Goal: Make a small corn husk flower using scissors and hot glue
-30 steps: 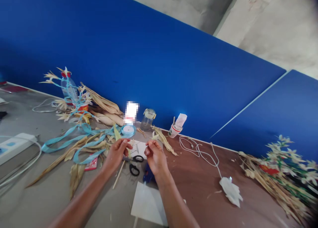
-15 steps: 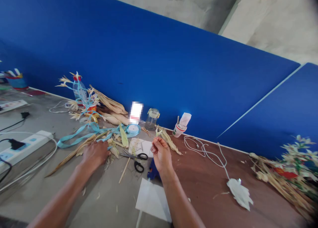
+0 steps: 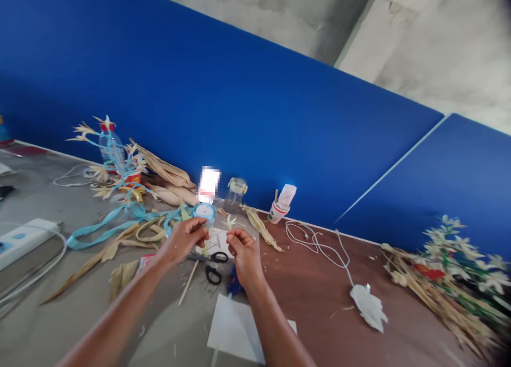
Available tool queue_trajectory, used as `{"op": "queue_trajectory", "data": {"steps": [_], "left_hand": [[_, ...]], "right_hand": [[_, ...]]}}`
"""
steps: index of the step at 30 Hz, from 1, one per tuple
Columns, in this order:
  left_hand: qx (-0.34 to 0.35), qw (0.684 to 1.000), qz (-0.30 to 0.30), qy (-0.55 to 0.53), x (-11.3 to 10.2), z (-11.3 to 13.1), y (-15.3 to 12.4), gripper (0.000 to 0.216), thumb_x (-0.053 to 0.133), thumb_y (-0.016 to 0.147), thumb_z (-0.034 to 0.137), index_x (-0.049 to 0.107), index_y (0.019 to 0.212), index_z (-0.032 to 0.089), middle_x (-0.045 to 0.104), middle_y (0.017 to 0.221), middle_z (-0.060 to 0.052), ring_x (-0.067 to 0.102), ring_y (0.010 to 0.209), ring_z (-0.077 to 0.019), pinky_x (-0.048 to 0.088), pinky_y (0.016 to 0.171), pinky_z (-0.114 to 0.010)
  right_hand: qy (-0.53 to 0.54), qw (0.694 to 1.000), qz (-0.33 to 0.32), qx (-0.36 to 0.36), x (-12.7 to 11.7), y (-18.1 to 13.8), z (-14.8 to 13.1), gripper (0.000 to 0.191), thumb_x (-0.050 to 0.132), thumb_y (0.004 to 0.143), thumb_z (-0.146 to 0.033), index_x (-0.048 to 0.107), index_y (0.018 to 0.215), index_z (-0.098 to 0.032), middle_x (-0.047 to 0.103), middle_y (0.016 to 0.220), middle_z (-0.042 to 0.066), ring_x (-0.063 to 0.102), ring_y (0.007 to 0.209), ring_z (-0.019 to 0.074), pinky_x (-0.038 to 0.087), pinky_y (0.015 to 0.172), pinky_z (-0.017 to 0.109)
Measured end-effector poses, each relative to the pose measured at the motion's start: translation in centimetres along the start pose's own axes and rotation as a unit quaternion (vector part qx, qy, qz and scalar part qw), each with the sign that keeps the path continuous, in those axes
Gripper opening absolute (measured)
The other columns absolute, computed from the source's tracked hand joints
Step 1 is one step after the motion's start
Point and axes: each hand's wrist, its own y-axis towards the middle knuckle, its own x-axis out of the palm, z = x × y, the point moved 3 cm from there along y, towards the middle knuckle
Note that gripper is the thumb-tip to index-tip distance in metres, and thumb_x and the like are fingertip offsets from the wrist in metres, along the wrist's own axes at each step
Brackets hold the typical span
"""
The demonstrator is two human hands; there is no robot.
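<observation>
The small pale flower [image 3: 230, 221] stands up from my right hand [image 3: 248, 256], above the middle of the bench [image 3: 319, 314] and in from its back edge. That hand is pinched narrow around the flower's base, thumb against forefinger. I judge the flower very light, with thin, papery petals that would crease or tear, so the base is the place to hold it, lightly. It looks dry rather than slippery.

My left hand [image 3: 181, 243] is just beside it, half curled with fingertips drawn together; I cannot tell from here whether anything is between them. Beneath and between the hands lie the scissors [image 3: 219, 261], with a white sheet [image 3: 235, 324] nearer the front edge and a blue tool [image 3: 235, 282] partly behind my right wrist.

The bench is grey on the left and brown on the right, scattered with scraps. Along the back edge I see a ribbon roll [image 3: 204, 211], a jar [image 3: 235, 197] and a paper cup [image 3: 278, 212]; a power strip [image 3: 30, 236] sits by the left edge. A blue partition [image 3: 239, 111] rises behind, under bare concrete [image 3: 287, 15].
</observation>
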Motion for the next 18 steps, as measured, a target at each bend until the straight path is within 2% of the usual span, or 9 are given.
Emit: {"op": "queue_trajectory", "data": {"steps": [3, 6, 9, 13, 16, 18], "left_hand": [[-0.026, 0.997, -0.035, -0.059, 2.1, -1.6, 0.4, 0.031, 0.065, 0.066, 0.042, 0.063, 0.082, 0.015, 0.056, 0.05, 0.002, 0.044, 0.039, -0.0094, 0.032, 0.041, -0.021], [-0.048, 0.996, -0.051, -0.063, 3.1, -3.0, 0.5, 0.028, 0.063, 0.068, 0.042, 0.06, 0.074, 0.015, 0.053, 0.048, 0.004, 0.035, 0.034, -0.0059, 0.023, 0.036, -0.019], [-0.041, 0.996, -0.022, -0.074, 3.3, -3.9, 0.6, 0.027, 0.066, 0.066, 0.041, 0.058, 0.068, 0.016, 0.055, 0.053, 0.003, 0.042, 0.039, -0.0071, 0.031, 0.04, -0.02], [-0.036, 0.995, 0.046, -0.084, 2.9, -4.4, 0.4, 0.029, 0.067, 0.065, 0.043, 0.059, 0.072, 0.016, 0.059, 0.058, 0.002, 0.055, 0.052, -0.0121, 0.042, 0.052, -0.024], [-0.039, 0.993, 0.045, -0.097, 2.9, -4.4, 0.1, 0.029, 0.061, 0.071, 0.046, 0.055, 0.076, 0.017, 0.06, 0.06, 0.002, 0.051, 0.046, -0.0101, 0.039, 0.048, -0.023], [-0.058, 0.991, 0.027, -0.114, 3.1, -4.4, -0.1, 0.028, 0.058, 0.074, 0.045, 0.053, 0.078, 0.018, 0.054, 0.053, 0.005, 0.042, 0.039, -0.0071, 0.029, 0.041, -0.019]], "right_hand": [[-0.065, 0.998, 0.01, -0.019, -0.1, 0.0, 0.2, 0.009, 0.063, 0.065, -0.023, 0.062, 0.07, -0.016, 0.048, 0.055, -0.005, 0.033, 0.049, 0.0069, 0.026, 0.047, 0.021], [-0.115, 0.992, 0.019, -0.043, -0.2, 0.1, 0.4, 0.009, 0.062, 0.066, -0.025, 0.063, 0.071, -0.017, 0.052, 0.06, -0.003, 0.039, 0.054, 0.0094, 0.031, 0.052, 0.022], [-0.15, 0.987, 0.017, -0.055, -0.1, 0.2, 0.7, 0.008, 0.059, 0.068, -0.025, 0.062, 0.07, -0.018, 0.054, 0.062, -0.002, 0.044, 0.058, 0.0114, 0.035, 0.056, 0.023], [-0.19, 0.979, 0.012, -0.071, 0.0, 0.4, 1.2, 0.008, 0.058, 0.07, -0.025, 0.061, 0.069, -0.018, 0.056, 0.064, -0.002, 0.047, 0.062, 0.0128, 0.038, 0.06, 0.024], [-0.199, 0.977, 0.025, -0.074, -0.2, 0.5, 1.6, 0.009, 0.058, 0.071, -0.027, 0.06, 0.071, -0.018, 0.057, 0.065, -0.001, 0.047, 0.063, 0.0131, 0.038, 0.06, 0.024], [-0.194, 0.978, 0.036, -0.069, -0.4, 0.6, 1.9, 0.01, 0.059, 0.071, -0.028, 0.06, 0.073, -0.018, 0.056, 0.065, -0.002, 0.046, 0.061, 0.0126, 0.037, 0.058, 0.023]]}}
